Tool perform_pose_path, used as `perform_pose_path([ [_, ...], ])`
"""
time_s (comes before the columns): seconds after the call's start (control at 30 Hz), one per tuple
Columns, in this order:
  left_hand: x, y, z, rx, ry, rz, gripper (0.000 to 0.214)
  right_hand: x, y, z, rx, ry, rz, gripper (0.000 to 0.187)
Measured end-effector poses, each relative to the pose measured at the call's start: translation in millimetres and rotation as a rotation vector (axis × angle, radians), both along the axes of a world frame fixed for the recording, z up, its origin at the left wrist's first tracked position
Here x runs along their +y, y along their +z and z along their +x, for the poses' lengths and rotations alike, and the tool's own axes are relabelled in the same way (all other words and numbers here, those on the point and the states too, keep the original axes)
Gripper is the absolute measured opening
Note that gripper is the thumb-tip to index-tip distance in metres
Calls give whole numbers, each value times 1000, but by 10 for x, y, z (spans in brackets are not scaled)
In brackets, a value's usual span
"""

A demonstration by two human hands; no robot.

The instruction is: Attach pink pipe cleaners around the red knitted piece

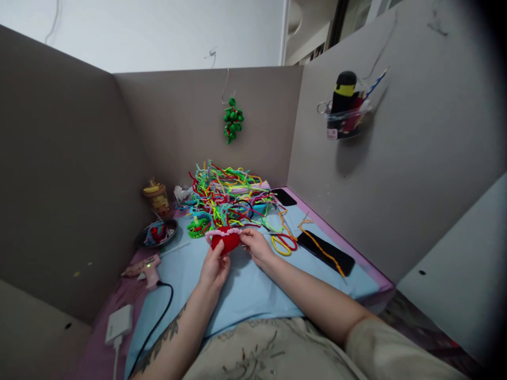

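My left hand is closed on a red crochet piece with a ruffled pink edge, the thumb pressed on its front. At the right end of that edge, the fingers of my right hand are pinched together. A thin rod, seemingly a crochet hook, sticks out from them to the right; its tip is hidden. Just behind the red piece lies a green crochet item. Scissors with a red and a yellow handle loop rest to the right of my right hand.
A heap of coloured yarn ends covers the table's back. On the left are a dark bowl, a pink glue gun with a black cable, and a white charger. A phone with orange yarn across it lies right. Grey panels enclose the table.
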State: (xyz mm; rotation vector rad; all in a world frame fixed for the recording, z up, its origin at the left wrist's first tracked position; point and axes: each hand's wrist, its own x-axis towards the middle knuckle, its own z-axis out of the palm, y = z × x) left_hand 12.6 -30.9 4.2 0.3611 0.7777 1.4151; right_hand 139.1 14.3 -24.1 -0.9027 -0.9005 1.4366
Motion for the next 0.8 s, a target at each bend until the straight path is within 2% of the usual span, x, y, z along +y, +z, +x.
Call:
perform_pose_path([
  [0.27, 13, 13, -17, -45, -33, -52, 16, 32, -29, 28, 111, 53, -74, 32],
  [0.6, 11, 84, 12, -41, -13, -114, 12, 22, -14, 14, 139, 35, -17, 32],
  [0.8, 16, 114, -1, -99, -36, -145, 15, 39, -4, 15, 74, 32, 52, 23],
])
